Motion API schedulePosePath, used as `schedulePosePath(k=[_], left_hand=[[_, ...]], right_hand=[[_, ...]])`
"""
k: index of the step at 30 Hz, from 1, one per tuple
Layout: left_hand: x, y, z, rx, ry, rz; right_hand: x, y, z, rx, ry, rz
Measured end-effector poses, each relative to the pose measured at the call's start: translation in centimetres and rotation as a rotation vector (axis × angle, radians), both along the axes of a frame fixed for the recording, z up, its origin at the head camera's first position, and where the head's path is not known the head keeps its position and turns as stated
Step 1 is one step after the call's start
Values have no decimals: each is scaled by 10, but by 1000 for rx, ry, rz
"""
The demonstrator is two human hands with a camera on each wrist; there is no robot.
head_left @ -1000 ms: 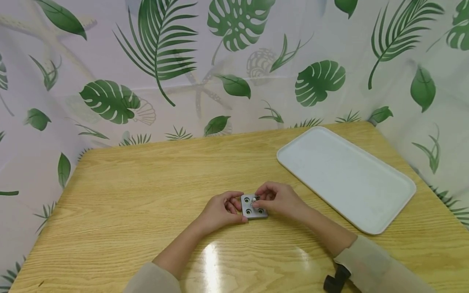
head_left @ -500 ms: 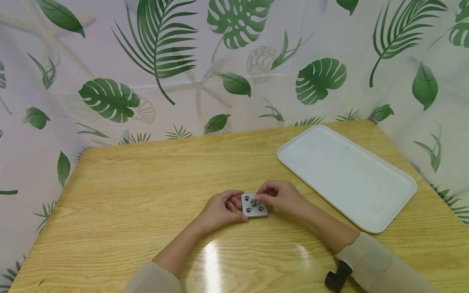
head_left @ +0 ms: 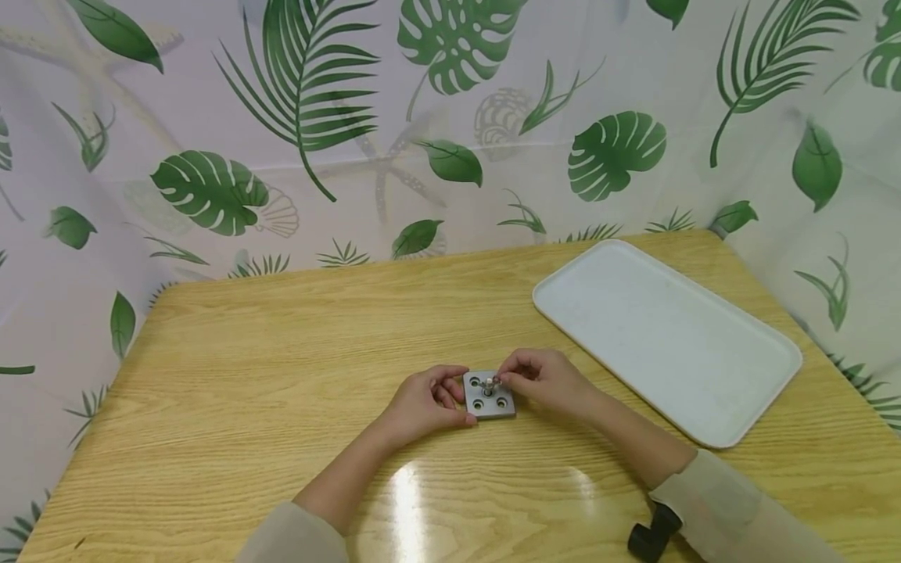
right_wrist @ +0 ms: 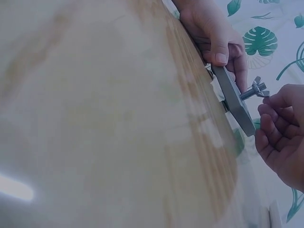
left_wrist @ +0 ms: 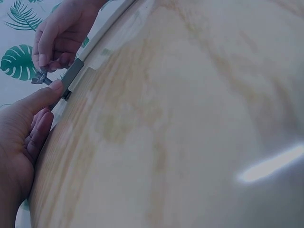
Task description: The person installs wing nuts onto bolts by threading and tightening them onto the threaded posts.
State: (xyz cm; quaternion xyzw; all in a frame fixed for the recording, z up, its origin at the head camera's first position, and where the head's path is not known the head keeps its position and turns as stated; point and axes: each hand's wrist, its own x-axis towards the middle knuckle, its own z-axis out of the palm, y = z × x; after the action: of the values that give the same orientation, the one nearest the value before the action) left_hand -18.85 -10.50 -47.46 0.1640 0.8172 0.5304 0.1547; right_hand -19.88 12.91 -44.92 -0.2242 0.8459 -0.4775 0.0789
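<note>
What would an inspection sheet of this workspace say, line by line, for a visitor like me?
Surface: wooden table, with bright glare near the person.
Job's things: metal plate with an upright bolt; wing nut on the bolt, apart from the plate.
Clutter: white tray, to the right.
Hands: left hand grips the plate's edges; right hand pinches a wing of the nut.
Cables: nothing seen.
Surroundings: leaf-print backdrop; black device by the right sleeve.

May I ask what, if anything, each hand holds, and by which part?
Left hand: square grey metal plate, by its left edge. Right hand: silver metal wing nut, by one wing.
</note>
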Motion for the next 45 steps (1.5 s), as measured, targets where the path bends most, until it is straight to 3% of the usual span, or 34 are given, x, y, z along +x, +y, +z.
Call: schedulePosePath(k=[17,38,39,45], left_hand=[[1,-2,-6,4,-9,-2],[-1,-1,-6,8,-13,-3],[0,-1,-5,6,-14,-2],[12,2,27,10,-4,-13]], right_hand=[[5,1,-7,-13,-63,46],[3,-4,-5,25,-92,-68],[2,-5,-4,25,-91,-68],[0,-11,-4,21,-85,-58]])
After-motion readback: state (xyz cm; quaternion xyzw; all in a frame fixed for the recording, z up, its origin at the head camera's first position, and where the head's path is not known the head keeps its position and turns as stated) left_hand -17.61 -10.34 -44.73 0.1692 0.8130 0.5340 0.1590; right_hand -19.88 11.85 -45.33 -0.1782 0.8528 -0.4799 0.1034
